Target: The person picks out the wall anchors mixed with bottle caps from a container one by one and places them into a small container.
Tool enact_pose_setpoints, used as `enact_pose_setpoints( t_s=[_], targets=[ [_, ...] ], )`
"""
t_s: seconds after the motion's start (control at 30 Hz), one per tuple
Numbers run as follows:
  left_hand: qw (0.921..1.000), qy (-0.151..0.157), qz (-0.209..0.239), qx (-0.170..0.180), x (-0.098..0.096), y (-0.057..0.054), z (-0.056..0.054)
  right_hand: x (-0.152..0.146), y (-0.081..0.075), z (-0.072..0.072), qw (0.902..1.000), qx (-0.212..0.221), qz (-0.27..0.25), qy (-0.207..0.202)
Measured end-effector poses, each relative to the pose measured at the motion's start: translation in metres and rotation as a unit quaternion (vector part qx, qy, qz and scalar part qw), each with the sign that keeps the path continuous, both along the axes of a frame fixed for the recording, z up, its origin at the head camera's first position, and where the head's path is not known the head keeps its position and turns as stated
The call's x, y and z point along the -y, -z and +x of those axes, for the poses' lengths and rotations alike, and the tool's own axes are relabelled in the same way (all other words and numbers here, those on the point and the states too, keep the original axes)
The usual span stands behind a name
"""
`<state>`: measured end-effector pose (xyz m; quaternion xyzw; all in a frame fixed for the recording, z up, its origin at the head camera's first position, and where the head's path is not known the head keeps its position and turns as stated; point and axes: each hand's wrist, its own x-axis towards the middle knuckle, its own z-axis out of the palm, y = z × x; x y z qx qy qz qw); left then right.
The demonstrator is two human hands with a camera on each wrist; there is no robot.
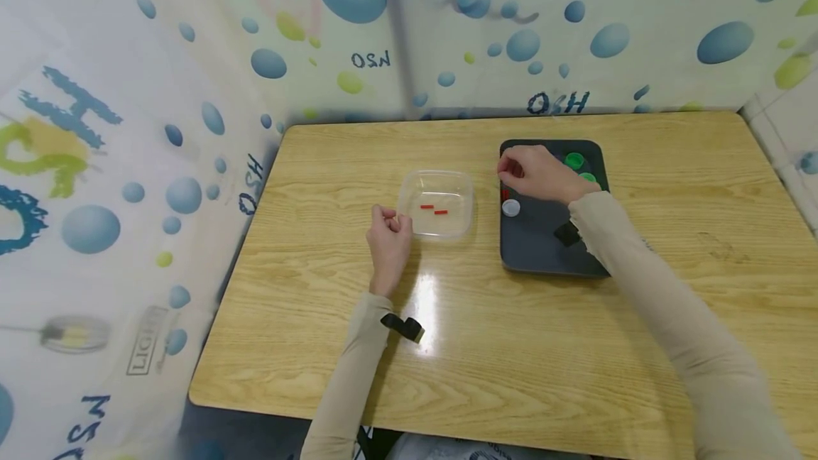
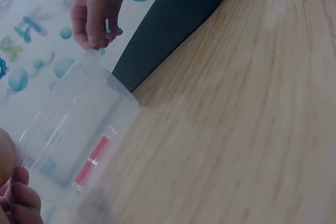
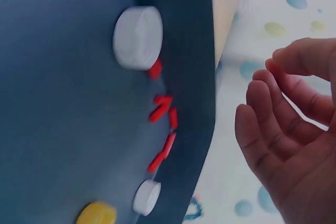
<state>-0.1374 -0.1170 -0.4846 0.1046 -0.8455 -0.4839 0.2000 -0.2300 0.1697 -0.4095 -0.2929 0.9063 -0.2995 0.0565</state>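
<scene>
A clear plastic container [image 1: 441, 234] stands on the table with two red sticks [image 1: 441, 212] in it. At its left rim my left hand [image 1: 390, 247] pinches the edge with thumb and curled fingers. My right hand [image 1: 540, 172] is raised over the left edge of a dark tray [image 1: 537, 247]. In the right wrist view its thumb and index fingertips meet on a spot of red, seemingly a small stick mostly hidden by the fingers. Several red sticks [image 3: 169, 145] lie along the tray wall, near a larger white cap [image 3: 137, 38] and a smaller white cap [image 3: 147, 198].
Green caps [image 1: 574, 160] sit at the far side of the tray, partly behind my right wrist. A yellow cap [image 3: 97, 213] shows at the bottom of the right wrist view. The wooden table [image 1: 287, 289] backs against a patterned wall covering [image 1: 434, 41].
</scene>
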Motion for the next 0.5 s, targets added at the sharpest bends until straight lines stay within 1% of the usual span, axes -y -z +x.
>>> enact_pose_setpoints(
  t_s=[0.2,0.5],
  targets=[
    [1.0,-0.002,-0.001,-0.001,0.001,-0.001,0.0,-0.019,0.008,-0.008,0.9992,0.015,0.012,0.036],
    [1.0,0.006,0.002,-0.001,0.001,-0.004,0.001,-0.034,0.026,-0.02,0.9968,0.045,0.032,0.058]
  ],
)
